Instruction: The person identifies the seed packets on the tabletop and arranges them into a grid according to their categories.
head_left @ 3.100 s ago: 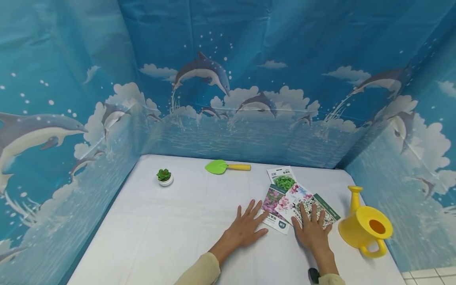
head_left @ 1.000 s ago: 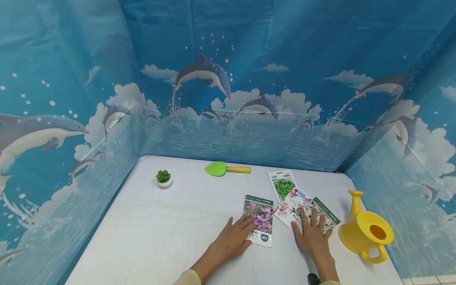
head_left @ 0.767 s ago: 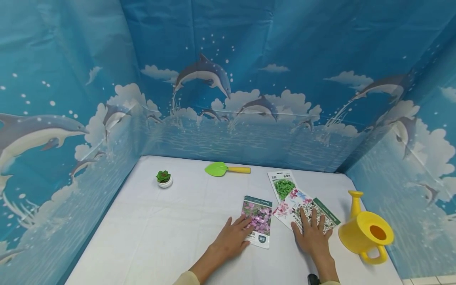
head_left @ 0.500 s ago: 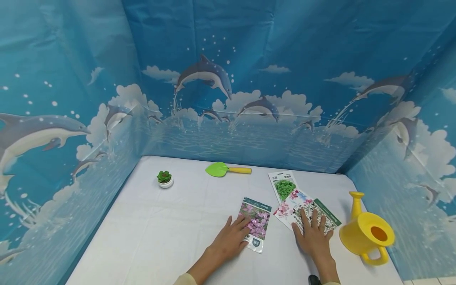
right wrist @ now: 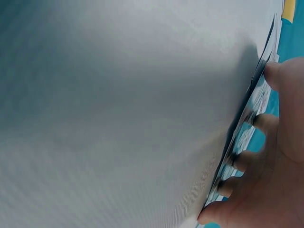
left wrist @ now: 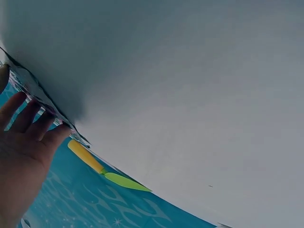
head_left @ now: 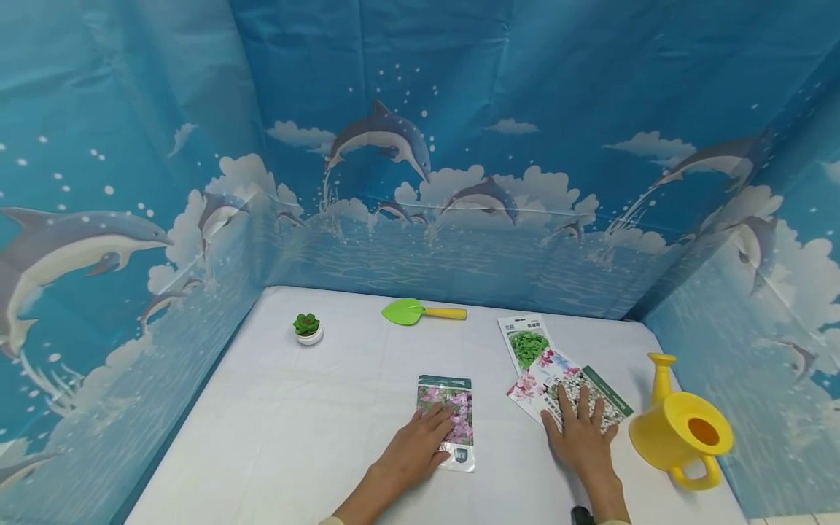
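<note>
My left hand (head_left: pixel 416 446) rests with its fingers laid on a seed packet with pink-purple flowers (head_left: pixel 461 419), which lies flat on the white table, dark green band at the far end. In the left wrist view the fingertips of the left hand (left wrist: pixel 28 147) touch that packet (left wrist: pixel 45 102). My right hand (head_left: pixel 580 441) is spread over a seed packet with white flowers (head_left: pixel 607 394). Partly under it lies a pink-flowered packet (head_left: pixel 533 386), which overlaps a green-leaf packet (head_left: pixel 528 348). The right wrist view shows the right hand's fingertips (right wrist: pixel 266 121) pressing on the packets.
A yellow watering can (head_left: pixel 679 430) stands at the right edge. At the back lies a trowel (head_left: pixel 403 311) with a green blade and yellow handle. A small potted succulent (head_left: pixel 308 329) stands at the back left. Blue dolphin curtains (head_left: pixel 420 248) surround the white table (head_left: pixel 295 423).
My left hand has slid the pink-purple seed packet leftward and nearer, away from the other packets. It turned on the way and now lies nearly straight. The right hand stays in place.
</note>
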`<state>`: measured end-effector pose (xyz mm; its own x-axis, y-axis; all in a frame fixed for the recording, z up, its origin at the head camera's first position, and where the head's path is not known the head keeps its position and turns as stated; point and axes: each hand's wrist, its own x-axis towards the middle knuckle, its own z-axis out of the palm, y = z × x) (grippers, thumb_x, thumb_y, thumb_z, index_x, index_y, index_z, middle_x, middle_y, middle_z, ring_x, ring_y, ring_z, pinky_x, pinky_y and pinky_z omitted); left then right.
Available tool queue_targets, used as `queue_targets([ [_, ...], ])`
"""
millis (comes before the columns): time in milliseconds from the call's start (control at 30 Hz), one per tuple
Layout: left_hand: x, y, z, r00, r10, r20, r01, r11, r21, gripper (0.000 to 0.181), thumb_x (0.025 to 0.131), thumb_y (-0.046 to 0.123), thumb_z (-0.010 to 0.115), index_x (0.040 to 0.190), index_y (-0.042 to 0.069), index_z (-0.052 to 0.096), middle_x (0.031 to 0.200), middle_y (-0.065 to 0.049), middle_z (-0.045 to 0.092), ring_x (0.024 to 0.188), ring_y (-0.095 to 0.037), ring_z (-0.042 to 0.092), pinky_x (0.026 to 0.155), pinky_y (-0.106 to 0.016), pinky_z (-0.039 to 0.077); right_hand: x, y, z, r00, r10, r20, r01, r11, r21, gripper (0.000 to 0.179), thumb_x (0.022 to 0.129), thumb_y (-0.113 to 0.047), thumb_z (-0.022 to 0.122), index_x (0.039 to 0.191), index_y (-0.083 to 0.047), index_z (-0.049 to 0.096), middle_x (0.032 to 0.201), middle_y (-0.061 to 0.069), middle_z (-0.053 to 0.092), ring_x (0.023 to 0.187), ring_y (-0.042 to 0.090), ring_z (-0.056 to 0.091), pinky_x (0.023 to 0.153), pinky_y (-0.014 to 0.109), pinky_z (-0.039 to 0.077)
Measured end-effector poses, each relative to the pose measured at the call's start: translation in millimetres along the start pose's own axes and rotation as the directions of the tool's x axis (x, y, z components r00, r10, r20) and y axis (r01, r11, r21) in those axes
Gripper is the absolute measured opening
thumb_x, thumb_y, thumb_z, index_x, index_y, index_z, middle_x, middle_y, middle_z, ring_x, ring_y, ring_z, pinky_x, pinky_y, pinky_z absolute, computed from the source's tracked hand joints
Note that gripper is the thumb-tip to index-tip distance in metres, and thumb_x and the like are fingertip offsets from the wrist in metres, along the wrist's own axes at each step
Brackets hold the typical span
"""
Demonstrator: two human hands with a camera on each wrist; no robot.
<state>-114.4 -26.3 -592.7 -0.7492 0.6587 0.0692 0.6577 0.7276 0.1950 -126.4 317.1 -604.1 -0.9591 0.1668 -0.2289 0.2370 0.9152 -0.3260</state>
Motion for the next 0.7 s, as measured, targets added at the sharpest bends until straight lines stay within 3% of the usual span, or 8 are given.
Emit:
queue_targets([
  [233, -15.0, -2.1, -4.5, 1.000, -0.003, -0.030, 0.002, 0.999, -0.043, 0.052, 0.102, 0.030, 0.075, 0.149, 0.010, 0.065, 0.163, -0.007, 0.053, 0.153, -0.029, 0.049, 0.120, -0.053, 0.047, 0.7, 0, -1, 1.000, 0.009, 0.011, -0.009, 1.000, 0.002, 0.086, 0.111, -0.056, 0.049, 0.170, -0.002, 0.018, 0.172, 0.038, -0.010, 0.154, 0.066, -0.016, 0.113, 0.088, -0.012],
  [500, -26.1, -0.8, -11.0, 0.997, -0.076, -0.004, 0.075, 0.992, -0.098, 0.051, 0.099, 0.033, 0.078, 0.144, 0.010, 0.070, 0.161, -0.007, 0.055, 0.153, -0.029, 0.049, 0.122, -0.054, 0.044, 0.5, 0, 0, 1.000, 0.016, 0.014, -0.016, 1.000, 0.004, 0.086, 0.111, -0.056, 0.049, 0.170, -0.002, 0.018, 0.172, 0.038, -0.009, 0.154, 0.066, -0.017, 0.113, 0.088, -0.012],
  [700, -34.0, -1.8, -12.8, 0.995, -0.095, -0.012, 0.094, 0.990, -0.109, 0.051, 0.096, 0.037, 0.081, 0.139, 0.010, 0.073, 0.162, -0.007, 0.055, 0.153, -0.030, 0.048, 0.121, -0.057, 0.044, 0.0, -1, -1, 1.000, 0.013, 0.012, -0.013, 1.000, 0.002, 0.086, 0.111, -0.056, 0.049, 0.170, -0.002, 0.018, 0.172, 0.038, -0.009, 0.154, 0.065, -0.017, 0.113, 0.088, -0.012],
])
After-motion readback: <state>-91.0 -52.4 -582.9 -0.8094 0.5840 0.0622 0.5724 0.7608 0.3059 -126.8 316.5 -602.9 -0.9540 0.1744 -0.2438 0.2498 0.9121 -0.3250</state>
